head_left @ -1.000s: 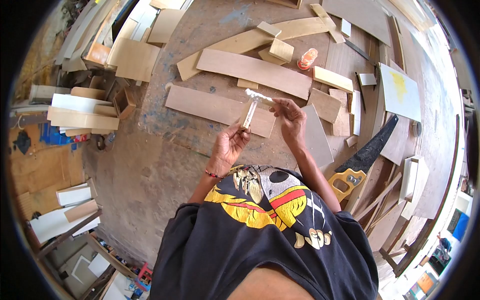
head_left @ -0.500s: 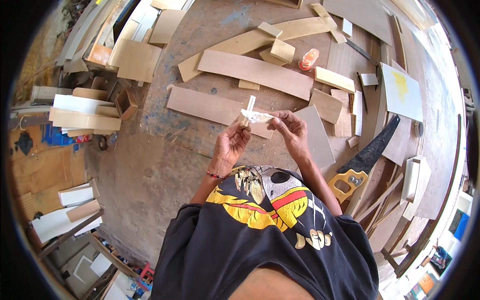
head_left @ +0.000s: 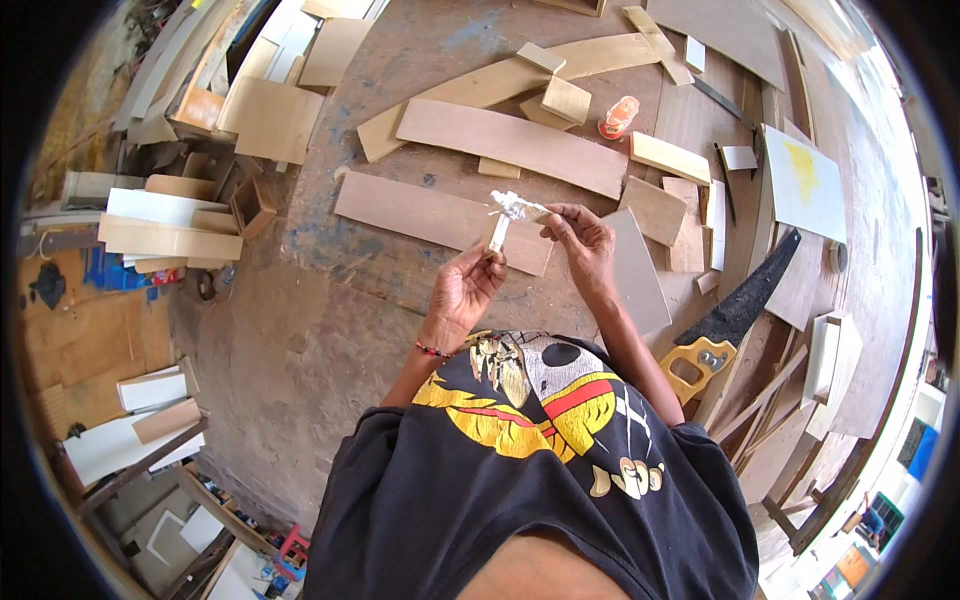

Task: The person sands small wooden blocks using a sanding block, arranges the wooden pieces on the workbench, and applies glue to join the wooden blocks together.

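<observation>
My left hand [head_left: 465,287] is closed, its fingertips pinching the lower end of a small pale wood strip [head_left: 497,236] held upright. My right hand [head_left: 584,243] pinches a thin, flat piece [head_left: 540,211] whose exact kind I cannot make out. Crumpled or pasty white material [head_left: 513,206] covers that piece's left end and meets the top of the strip. Under both hands lies a long brown board [head_left: 415,213] on the work table.
A longer board [head_left: 510,147] and a curved plank [head_left: 480,88] lie further back, near a small orange container [head_left: 619,117]. On the right rests a handsaw [head_left: 730,310] with a yellow handle. Offcuts [head_left: 655,212] and stacked panels [head_left: 170,225] lie on both sides.
The white material has moved up to the strip's top end, where before it crossed lower down. My right hand has shifted slightly up; my left hand stays nearly in place.
</observation>
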`<state>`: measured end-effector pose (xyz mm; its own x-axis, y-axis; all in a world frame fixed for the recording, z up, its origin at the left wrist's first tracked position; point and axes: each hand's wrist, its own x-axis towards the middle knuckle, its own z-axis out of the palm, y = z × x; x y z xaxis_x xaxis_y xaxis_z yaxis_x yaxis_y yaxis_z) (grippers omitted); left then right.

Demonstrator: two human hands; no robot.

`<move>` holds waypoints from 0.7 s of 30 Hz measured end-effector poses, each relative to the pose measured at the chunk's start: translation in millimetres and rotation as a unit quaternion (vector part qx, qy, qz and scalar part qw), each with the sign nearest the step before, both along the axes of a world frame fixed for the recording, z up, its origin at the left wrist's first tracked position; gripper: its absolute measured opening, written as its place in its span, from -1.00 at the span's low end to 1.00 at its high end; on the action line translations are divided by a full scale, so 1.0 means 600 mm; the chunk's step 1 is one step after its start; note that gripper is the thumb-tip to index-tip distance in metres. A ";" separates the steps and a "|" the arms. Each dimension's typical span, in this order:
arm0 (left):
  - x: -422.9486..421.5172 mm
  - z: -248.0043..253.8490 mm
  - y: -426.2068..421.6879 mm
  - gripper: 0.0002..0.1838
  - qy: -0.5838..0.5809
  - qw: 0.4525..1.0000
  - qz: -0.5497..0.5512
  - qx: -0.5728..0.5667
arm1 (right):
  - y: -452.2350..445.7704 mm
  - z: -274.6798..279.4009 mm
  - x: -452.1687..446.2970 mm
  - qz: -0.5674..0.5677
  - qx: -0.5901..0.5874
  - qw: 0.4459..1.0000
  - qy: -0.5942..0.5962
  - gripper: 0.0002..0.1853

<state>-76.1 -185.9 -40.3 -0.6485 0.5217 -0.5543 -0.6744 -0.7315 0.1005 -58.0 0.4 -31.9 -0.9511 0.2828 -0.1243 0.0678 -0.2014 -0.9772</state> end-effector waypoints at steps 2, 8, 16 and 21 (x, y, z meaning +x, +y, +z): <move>0.000 -0.003 0.000 -0.80 -0.001 1.000 0.004 0.004 | -0.003 0.001 0.004 0.010 -0.004 1.000 0.006 -0.81; 0.004 -0.005 0.000 -0.80 -0.002 0.999 0.030 -0.023 | -0.011 0.031 0.027 0.119 0.112 0.986 0.033 -0.81; -0.003 -0.021 -0.005 -0.81 -0.022 0.999 0.025 0.015 | -0.016 0.026 0.021 0.043 0.007 0.998 0.048 -0.82; 0.001 -0.026 -0.006 -0.67 0.000 0.999 0.002 0.038 | -0.021 0.000 0.012 0.023 0.045 0.998 0.029 -0.83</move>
